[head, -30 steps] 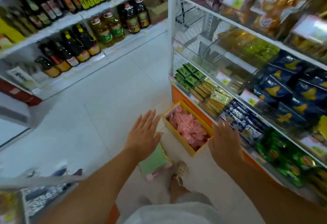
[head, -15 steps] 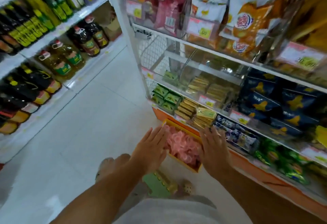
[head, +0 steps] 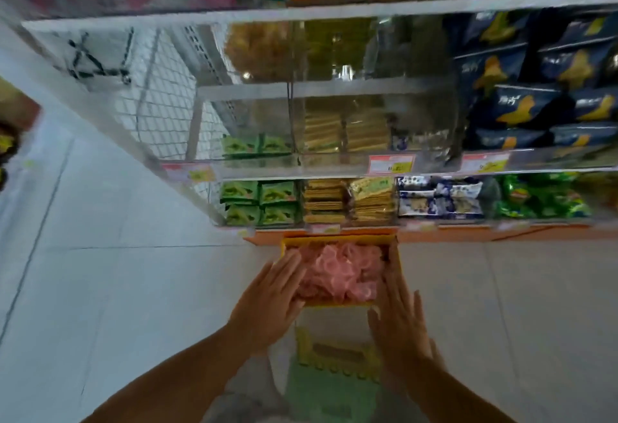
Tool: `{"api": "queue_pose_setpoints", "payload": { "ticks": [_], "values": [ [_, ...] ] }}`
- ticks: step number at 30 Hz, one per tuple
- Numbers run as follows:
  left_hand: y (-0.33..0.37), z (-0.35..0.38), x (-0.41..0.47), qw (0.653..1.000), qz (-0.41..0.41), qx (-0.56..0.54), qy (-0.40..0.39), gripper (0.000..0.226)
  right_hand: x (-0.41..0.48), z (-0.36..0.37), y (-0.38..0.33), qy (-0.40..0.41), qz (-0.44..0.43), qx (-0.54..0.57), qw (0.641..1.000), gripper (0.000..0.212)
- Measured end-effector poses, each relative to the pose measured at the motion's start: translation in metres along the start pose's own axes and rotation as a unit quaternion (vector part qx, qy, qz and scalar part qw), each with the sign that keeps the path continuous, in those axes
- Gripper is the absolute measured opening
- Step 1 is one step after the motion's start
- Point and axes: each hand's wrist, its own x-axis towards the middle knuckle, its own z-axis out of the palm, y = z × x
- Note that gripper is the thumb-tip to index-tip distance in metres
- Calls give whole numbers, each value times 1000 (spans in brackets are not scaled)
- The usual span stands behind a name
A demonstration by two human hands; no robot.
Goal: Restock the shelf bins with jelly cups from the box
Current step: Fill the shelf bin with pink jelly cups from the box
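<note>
We find our left hand (head: 267, 299) and right hand (head: 398, 325) flat-fingered and empty, flanking the yellow box (head: 337, 240) of pink jelly cups (head: 341, 272) on the floor below the shelf bins (head: 334, 115); we judge pickup pending, needing a two-sided grip.

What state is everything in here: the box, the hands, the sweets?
Yellow box: open, on the floor by the shelf base.
Jelly cups: pink, piled inside the box.
Left hand: open, fingers straight over box's left edge.
Right hand: open, fingers straight beside box's right wall.
</note>
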Motion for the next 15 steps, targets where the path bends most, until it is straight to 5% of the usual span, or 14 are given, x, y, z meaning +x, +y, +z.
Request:
{"api": "queue_pose_setpoints", "payload": {
  "ticks": [9, 15],
  "values": [
    [-37, 161, 27, 999, -34, -33, -26, 59, 31, 131, 20, -85, 7, -46, 995, 50],
    [-37, 251, 63, 997, -51, -52, -5, 57, 68, 218, 38, -86, -13, -102, 991, 72]
  ]
}}
